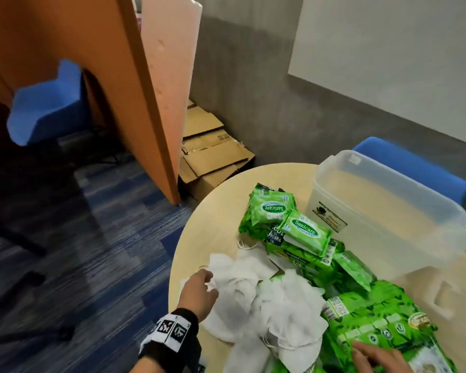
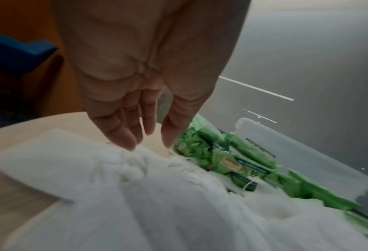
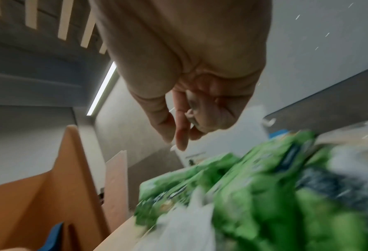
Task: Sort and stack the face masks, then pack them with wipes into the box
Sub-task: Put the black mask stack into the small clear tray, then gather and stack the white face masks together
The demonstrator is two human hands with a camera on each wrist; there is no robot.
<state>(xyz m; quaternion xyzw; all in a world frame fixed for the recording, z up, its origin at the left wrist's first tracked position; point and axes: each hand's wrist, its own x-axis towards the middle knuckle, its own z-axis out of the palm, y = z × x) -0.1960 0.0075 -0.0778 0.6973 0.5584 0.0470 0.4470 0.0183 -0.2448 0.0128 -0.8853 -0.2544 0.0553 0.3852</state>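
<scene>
Round pale wooden counter (image 1: 207, 238) at lower right, bearing everything. Clear rectangular plastic box (image 1: 388, 211) at the far right of the counter, upright, mouth up, long axis running from near left to far right, nothing visible inside; blue padded chair (image 1: 414, 168) just behind it. Green plastic wipes packs (image 1: 288, 230) heaped between box and masks: two small "Sanicare" packs on top, one with its label upside down to the head camera, the other slanting down to the right; larger leaf-printed packs (image 1: 374, 319) lying flat toward the near right edge. Loose heap of crumpled white face masks (image 1: 269, 297) on the near left of the counter, no common direction, ear loops trailing toward the wipes and touching them; green packs stand between the masks and the box. Orange partition panel (image 1: 78, 63) and flattened brown cardboard boxes (image 1: 213, 152) on the blue carpet beyond the counter's edge.

Left hand (image 1: 199, 289), with black wristband carrying printed markers, at the left edge of the mask heap, palm down, fingers (image 2: 125, 135) relaxed and nearly straight, tips touching the white fabric, gripping nothing. Right hand (image 1: 379, 356) at the bottom edge, fingers extended flat over the largest green pack; in the wrist view loosely curled, holding nothing.
</scene>
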